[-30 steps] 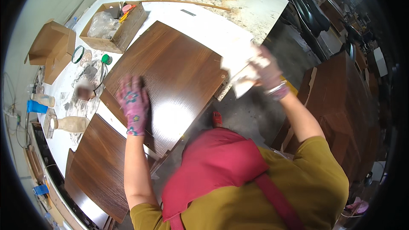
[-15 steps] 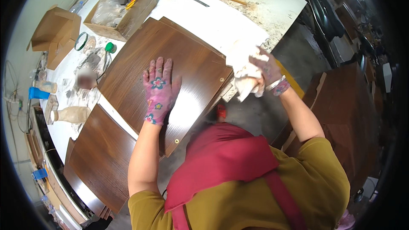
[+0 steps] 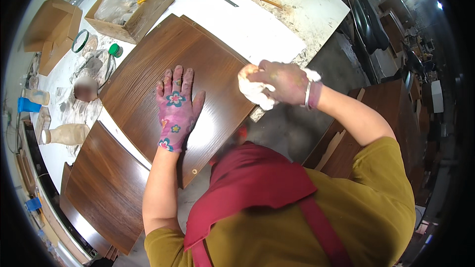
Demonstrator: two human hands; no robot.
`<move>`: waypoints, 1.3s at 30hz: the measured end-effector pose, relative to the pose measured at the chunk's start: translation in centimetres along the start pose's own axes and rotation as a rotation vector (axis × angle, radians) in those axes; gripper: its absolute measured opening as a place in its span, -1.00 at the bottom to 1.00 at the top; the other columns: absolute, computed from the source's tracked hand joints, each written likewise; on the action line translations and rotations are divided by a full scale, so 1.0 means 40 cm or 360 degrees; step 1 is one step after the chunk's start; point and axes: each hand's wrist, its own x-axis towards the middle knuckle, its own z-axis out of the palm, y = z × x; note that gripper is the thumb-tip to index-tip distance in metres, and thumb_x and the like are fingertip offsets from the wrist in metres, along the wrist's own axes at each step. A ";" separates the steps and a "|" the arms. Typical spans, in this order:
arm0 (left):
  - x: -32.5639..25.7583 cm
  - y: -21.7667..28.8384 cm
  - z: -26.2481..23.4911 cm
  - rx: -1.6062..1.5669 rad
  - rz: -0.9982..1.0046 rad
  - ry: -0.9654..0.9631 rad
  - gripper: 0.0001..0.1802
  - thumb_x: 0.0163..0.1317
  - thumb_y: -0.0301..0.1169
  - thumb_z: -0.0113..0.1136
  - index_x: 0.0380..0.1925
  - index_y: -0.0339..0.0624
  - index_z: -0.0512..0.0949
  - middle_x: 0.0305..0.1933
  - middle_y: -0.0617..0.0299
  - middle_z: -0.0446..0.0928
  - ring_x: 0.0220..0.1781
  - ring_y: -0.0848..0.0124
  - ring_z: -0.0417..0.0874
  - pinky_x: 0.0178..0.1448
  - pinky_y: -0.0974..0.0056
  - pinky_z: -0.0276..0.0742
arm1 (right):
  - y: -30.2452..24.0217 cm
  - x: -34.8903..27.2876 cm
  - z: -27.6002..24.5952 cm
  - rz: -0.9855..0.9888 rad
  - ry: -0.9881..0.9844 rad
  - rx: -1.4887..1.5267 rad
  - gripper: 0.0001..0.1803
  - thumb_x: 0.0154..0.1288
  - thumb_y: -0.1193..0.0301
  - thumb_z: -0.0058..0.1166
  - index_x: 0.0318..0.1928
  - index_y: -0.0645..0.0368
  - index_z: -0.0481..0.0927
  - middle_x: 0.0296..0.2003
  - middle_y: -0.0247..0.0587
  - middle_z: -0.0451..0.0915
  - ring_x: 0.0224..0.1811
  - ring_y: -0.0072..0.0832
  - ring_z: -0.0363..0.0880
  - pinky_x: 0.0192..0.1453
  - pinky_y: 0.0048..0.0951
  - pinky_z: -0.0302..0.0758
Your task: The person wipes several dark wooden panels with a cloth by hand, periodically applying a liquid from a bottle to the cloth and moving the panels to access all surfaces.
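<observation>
A dark brown wood-grain panel (image 3: 148, 64) lies on the white worktable, its near end reaching past the table's edge. Another panel is stacked beneath it, showing along the far side. My left hand (image 3: 176, 106), in a pink flowered glove, rests flat on the panel with its fingers stretched. At the panel's right end my right hand (image 3: 286, 83), gloved too, grips a crumpled white cloth (image 3: 252, 89). The cloth is against the panel's right edge; whether it presses on the top face I cannot tell. A small round fitting (image 3: 194, 171) shows at the panel's near corner.
More brown panels (image 3: 106, 183) are stacked at the lower left. A wooden box (image 3: 131, 32) of tools and bags stands at the back left, beside an open cardboard box (image 3: 54, 29). A beige bottle (image 3: 67, 134) and a green-capped container (image 3: 115, 50) stand left of the panel.
My right hand has brought the cloth leftward, closer onto the panel's right end. My left hand stays spread on the panel. The whole view has shifted slightly.
</observation>
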 end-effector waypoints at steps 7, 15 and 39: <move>-0.005 0.008 -0.025 -0.0047 -0.0078 -0.0098 -0.30 0.31 0.01 0.06 0.41 0.04 0.26 0.50 0.08 0.17 0.54 0.03 0.11 0.54 -0.11 -0.11 | 0.014 0.077 -0.029 -0.0063 -0.0192 0.0025 -0.64 0.15 0.30 0.13 0.01 -0.18 0.60 -0.10 -0.13 0.54 -0.10 -0.14 0.63 -0.02 -0.19 0.57; -0.004 0.009 -0.019 0.0027 -0.0006 -0.0083 -0.31 0.31 0.01 0.06 0.40 0.05 0.27 0.49 0.06 0.19 0.53 0.01 0.12 0.55 -0.09 -0.10 | -0.002 0.158 0.001 -0.0260 0.0016 0.0049 -0.59 0.15 0.34 0.17 0.07 -0.21 0.61 -0.12 -0.24 0.56 -0.10 -0.21 0.62 -0.03 -0.23 0.56; -0.058 -0.011 -0.075 -0.0948 0.0244 0.0141 -0.69 0.36 -0.39 0.07 0.05 -0.20 0.56 0.19 0.01 0.51 0.24 0.05 0.50 0.34 0.07 0.37 | 0.097 -0.213 0.076 -0.0144 0.0668 0.0417 -0.51 0.25 0.25 0.13 0.16 0.18 0.50 0.11 -0.05 0.54 0.20 -0.16 0.50 0.31 -0.23 0.41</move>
